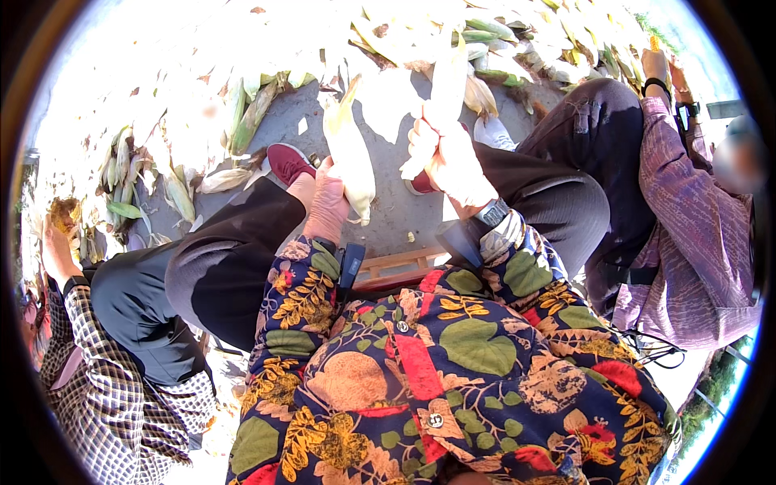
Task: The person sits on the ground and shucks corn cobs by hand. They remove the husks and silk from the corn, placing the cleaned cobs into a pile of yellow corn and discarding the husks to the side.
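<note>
My left hand (330,203) grips an ear of corn in its pale husk (351,151) by its side. The ear points down towards me, and its dry husk tip sticks up. Opposite it, my right hand (451,160) has its fingers curled in bright sunlight. A pale strip of corn husk (450,79) rises from that fist, partly washed out by glare. A gap separates the two hands, above the grey ground (388,218) between my shoes.
Unhusked corn ears (251,118) and loose husks (497,45) lie heaped ahead. On the left a person in a checked sleeve (106,333) sits close, one hand (57,251) raised. At right, another person in a purple shirt (697,242) holds a yellow cob (654,43). A wooden stool (397,265) shows beneath me.
</note>
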The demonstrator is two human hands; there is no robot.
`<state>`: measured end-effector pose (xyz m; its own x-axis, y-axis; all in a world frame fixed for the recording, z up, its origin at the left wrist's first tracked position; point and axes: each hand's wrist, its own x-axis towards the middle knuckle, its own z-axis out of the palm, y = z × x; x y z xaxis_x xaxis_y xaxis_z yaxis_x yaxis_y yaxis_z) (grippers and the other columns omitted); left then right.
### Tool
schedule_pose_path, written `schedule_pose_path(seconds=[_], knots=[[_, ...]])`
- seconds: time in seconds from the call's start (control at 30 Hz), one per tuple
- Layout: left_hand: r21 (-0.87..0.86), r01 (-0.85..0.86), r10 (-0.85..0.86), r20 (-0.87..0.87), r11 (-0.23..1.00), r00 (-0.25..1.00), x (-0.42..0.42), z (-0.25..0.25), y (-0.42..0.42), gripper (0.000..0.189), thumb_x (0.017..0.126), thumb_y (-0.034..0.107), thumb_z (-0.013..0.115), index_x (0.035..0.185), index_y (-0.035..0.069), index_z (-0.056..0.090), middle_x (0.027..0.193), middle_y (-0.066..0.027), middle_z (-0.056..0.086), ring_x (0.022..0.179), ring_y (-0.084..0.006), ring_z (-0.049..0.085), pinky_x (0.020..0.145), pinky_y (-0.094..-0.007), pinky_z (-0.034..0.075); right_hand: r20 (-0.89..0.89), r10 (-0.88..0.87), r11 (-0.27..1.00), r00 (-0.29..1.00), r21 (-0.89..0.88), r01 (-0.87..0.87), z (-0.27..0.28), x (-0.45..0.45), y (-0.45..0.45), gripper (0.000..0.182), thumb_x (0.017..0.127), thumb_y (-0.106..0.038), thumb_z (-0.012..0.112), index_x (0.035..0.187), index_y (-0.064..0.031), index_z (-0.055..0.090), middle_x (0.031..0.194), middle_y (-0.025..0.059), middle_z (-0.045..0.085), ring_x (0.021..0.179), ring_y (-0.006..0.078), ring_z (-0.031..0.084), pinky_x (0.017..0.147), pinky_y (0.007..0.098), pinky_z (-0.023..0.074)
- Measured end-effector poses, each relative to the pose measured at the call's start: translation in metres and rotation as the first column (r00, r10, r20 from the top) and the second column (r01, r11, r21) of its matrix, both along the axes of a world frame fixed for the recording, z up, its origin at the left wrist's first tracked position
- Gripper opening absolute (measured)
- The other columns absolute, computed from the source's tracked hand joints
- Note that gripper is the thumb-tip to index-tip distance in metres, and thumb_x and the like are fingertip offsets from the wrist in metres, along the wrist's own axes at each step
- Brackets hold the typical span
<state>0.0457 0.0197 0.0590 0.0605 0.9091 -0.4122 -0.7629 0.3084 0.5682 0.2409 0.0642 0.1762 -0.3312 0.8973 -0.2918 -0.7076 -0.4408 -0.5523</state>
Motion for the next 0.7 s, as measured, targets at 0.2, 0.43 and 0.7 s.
schedule_pose_path(seconds=[0.2, 0.43, 0.7], knots=[[-0.137, -0.105, 0.096, -0.069, 0.985, 0.993, -0.022, -0.05, -0.009, 0.026, 0.087, 0.011, 0.05, 0.11, -0.002, 0.049, 0.097, -0.012, 0.059, 0.085, -0.0243, 0.06, 0.074, -0.038, 0.053, -0.307, -0.144, 0.905, 0.941, 0.344, 0.251, 0.054, 0.035, 0.022, 0.015, 0.092, -0.02, 0.049, 0.097, -0.0053, 0.048, 0.057, -0.0028, 0.027, 0.054, 0.0092, 0.026, 0.05, 0.0231, 0.0287], [0.061, 0.05, -0.054, 0.07, 0.997, 0.996, -0.013, -0.021, -0.012, 0.033, 0.088, 0.016, 0.052, 0.114, -0.002, 0.046, 0.101, -0.0123, 0.058, 0.088, -0.0242, 0.059, 0.076, -0.0381, 0.052, 0.539, -0.104, 0.989, 0.836, 0.143, 0.031, 0.019, 0.01, 0.012, 0.015, 0.086, -0.016, 0.058, 0.089, -0.0011, 0.056, 0.065, -0.0007, 0.05, 0.052, 0.0074, 0.043, 0.049, 0.0206, 0.0372], [0.037, 0.106, -0.1, -0.138, 0.994, 0.985, 0.009, 0.008, -0.005, 0.042, 0.085, 0.021, 0.059, 0.119, 0.001, 0.044, 0.108, -0.0114, 0.057, 0.096, -0.021, 0.057, 0.084, -0.0332, 0.048, 0.629, 0.115, 0.975, 0.769, 0.075, -0.207, -0.056, -0.022, -0.01, 0.011, 0.078, 0.001, 0.057, 0.088, -0.001, 0.062, 0.073, -0.0011, 0.057, 0.059, 0.0038, 0.046, 0.051, 0.0189, 0.0379]])
